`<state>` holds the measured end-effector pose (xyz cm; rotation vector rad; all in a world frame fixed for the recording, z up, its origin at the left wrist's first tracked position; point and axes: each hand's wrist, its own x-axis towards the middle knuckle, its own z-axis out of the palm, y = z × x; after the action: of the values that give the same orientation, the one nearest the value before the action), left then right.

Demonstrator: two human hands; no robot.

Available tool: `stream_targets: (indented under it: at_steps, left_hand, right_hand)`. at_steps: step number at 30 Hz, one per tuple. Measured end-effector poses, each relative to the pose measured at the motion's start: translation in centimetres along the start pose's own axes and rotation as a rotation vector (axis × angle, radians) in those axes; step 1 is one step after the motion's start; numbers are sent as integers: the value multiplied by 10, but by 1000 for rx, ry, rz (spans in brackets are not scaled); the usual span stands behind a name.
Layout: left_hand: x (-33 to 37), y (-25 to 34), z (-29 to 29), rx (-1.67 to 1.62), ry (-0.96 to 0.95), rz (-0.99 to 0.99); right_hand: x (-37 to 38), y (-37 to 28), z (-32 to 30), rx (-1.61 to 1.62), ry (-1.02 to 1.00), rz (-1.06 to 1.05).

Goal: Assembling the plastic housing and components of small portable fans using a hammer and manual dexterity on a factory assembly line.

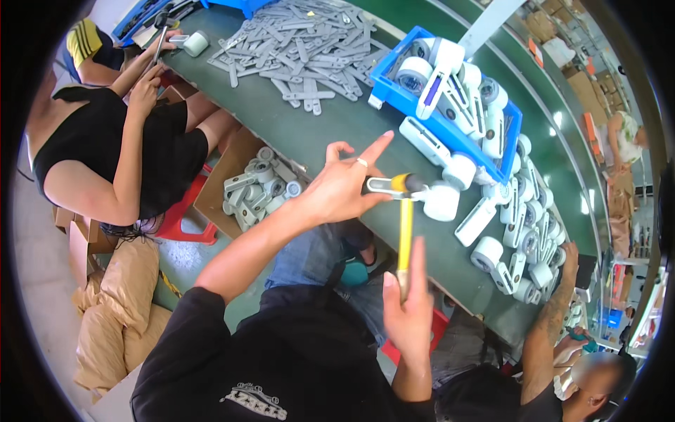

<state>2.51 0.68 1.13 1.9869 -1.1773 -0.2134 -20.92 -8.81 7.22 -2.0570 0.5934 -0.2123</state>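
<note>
Head view, left hand (342, 188) pinching the handle of a white roller (442, 202) above the green table (337, 130), forefinger stretched out, right hand (410, 313) gripping a yellow-handled hammer (406, 235), its head at the roller's handle, blue bin (392, 96) of similar rollers beyond, grey strips (295, 53) heaped farther left.

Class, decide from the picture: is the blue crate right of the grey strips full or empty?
Full: white wheeled parts heap above the rim of the blue crate.
</note>
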Motion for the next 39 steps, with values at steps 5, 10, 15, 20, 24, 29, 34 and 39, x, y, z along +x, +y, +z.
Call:
stream_targets:
  at_steps: [5,10,15,20,24,29,34,39]
  left_hand:
    - [-34,59,18,-7,93,-161]
    - [-54,79,72,-167,0,-372]
    - [-66,77,52,-278,163,-352]
    - [-53,38,20,153,384,-30]
    - [-2,46,20,92,193,244]
    - [9,26,21,-143,-45,280]
    - [14,22,17,-185,-39,321]
    - [15,14,-2,-98,136,377]
  right_hand:
    - [8,25,6,324,239,182]
    - [20,21,21,547,300,313]
    - [41,58,-20,226,263,216]
    - [60,81,-42,18,219,40]
    - [58,85,-54,77,103,108]
    - [60,89,-52,80,82,66]
    - [61,82,-51,172,81,204]
    - [62,66,-56,294,19,265]
